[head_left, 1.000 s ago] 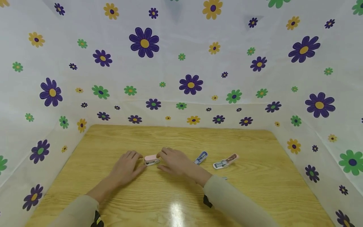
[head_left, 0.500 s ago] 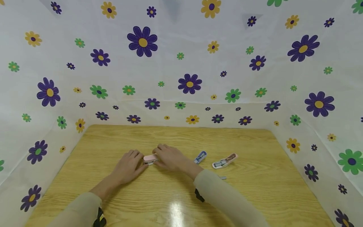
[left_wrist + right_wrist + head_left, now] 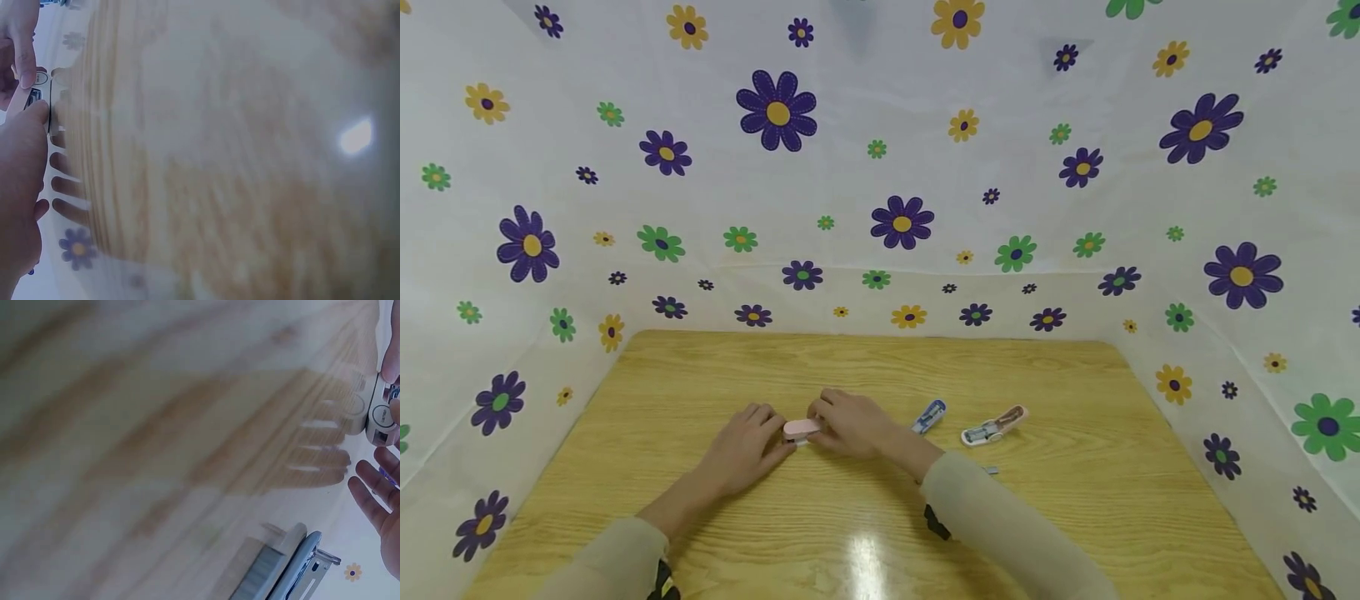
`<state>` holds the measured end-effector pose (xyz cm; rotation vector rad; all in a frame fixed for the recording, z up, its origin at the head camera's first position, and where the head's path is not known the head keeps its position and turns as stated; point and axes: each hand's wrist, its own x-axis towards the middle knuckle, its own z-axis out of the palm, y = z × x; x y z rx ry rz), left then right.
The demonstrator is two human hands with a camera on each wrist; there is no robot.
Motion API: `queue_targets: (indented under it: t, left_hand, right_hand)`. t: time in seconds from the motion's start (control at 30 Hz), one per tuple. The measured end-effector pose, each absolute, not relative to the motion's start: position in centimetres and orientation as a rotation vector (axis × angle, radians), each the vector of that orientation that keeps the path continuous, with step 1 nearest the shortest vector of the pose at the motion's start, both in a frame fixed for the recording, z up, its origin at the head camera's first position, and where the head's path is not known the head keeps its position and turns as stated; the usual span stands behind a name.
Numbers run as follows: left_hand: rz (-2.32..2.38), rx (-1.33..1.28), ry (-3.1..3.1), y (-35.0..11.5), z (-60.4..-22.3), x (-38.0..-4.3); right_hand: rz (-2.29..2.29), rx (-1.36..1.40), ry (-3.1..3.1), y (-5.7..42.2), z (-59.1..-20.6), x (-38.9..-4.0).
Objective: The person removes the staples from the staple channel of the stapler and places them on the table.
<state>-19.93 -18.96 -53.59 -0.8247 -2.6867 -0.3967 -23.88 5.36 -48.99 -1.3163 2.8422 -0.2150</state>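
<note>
Held stapler (image 3: pixel 802 427) slightly nearer; wooden table (image 3: pixel 767 533), flowered backdrop (image 3: pixel 842 183).

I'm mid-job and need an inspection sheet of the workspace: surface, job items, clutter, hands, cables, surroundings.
Surface: wood-grain table, with glare at the near side.
Job items: pink-topped stapler, between the hands.
Clutter: blue stapler, partly hidden by the right wrist; opened-out pink stapler; small grey-blue item, mostly hidden by the right sleeve, identity unclear.
Hands: left hand holds the stapler's left end; right hand grips its right end.
Cables: nothing seen.
Surroundings: white flower-print sheeting behind and at both sides.
</note>
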Motion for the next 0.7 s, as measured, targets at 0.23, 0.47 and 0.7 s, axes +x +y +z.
queue_targets:
  t: [0.23, 0.47, 0.7]
  left_hand:
    - [-0.383, -0.828, -2.691, -18.5, -53.3, -19.4]
    - [-0.378, -0.83, -2.674, -18.5, -53.3, -19.2]
    - [-0.395, -0.828, -2.676, -18.5, -53.6, -19.4]
  right_hand:
    - [-0.296, -1.274, 2.814, 5.6, -49.4, -23.7]
    - [-0.434, -1.234, 2.785, 5.3, -49.7, -23.7]
    - [-0.822, -1.084, 2.656, 4.9, -50.2, -23.6]
